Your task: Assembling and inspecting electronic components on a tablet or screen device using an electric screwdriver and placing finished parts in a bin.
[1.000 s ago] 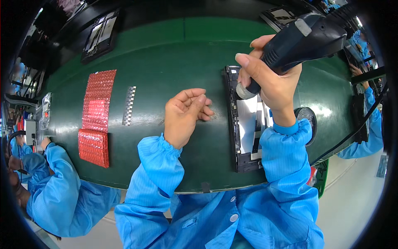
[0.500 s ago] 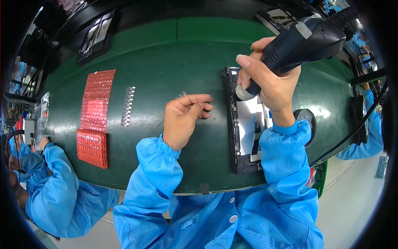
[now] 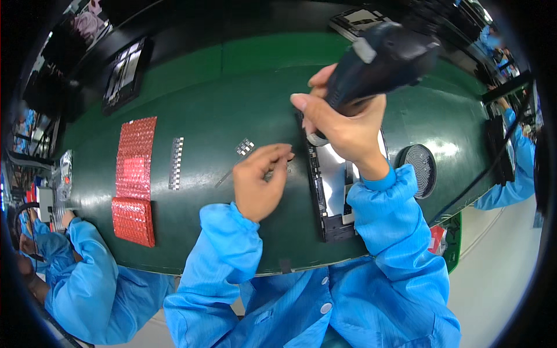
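Observation:
My right hand (image 3: 351,130) grips a black hand-held power tool (image 3: 380,66). Its pale tip (image 3: 317,139) points down at the left edge of a flat, opened electronic device (image 3: 336,227) with a black frame and a silvery panel. Hand and tool hide the device's far part. To the left, my left hand (image 3: 260,184) hovers over the green table (image 3: 197,232), thumb and fingers pinched together; what they hold, if anything, is too small to make out. Beside it lie a small card with black and white squares (image 3: 245,146) and a thin, pointed tool (image 3: 223,178).
A strip of small black-and-white pieces (image 3: 176,163) and red bubble wrap (image 3: 134,180) lie to the left. A round black mesh dish (image 3: 419,171) stands right of the device. More opened devices (image 3: 125,72) rest at the back. A co-worker's blue sleeve (image 3: 96,255) is at the left.
My right hand and the tool appear further left in the picture, with the tip still at the device's left edge. The whole view has shifted slightly. My left hand stays pinched.

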Motion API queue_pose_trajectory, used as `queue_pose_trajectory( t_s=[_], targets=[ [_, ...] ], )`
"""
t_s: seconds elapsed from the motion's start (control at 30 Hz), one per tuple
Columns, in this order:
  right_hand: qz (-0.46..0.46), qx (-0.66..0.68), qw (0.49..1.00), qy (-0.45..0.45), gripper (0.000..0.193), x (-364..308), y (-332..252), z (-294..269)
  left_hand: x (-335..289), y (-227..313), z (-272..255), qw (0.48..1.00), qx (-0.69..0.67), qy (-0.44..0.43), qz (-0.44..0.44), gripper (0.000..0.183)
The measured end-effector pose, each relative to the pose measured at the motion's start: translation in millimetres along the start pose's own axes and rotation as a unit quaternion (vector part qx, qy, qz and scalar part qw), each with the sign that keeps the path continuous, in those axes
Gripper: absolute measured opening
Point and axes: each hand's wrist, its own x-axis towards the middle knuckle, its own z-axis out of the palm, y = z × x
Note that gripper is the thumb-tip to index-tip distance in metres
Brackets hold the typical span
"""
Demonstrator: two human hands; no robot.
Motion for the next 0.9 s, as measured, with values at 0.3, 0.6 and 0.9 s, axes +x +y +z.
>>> queue_pose_trajectory(
  t_s=[0.3,0.6,0.9],
  targets=[
    [-0.151,0.013,0.984,0.096,0.026,-7.2,-30.0,-64.7,-65.8,-0.5,54.2,0.770,0.393,-0.264,0.427,0.043],
    [-0.041,-0.025,0.982,0.180,0.032,-53.1,-17.5,-116.6,49.5,-4.5,15.2,0.763,0.512,-0.100,0.381,0.049],
    [0.011,-0.008,0.997,0.078,0.044,-59.5,4.4,-128.7,206.9,14.7,-46.9,0.653,0.731,0.055,0.187,0.023]
  ],
)
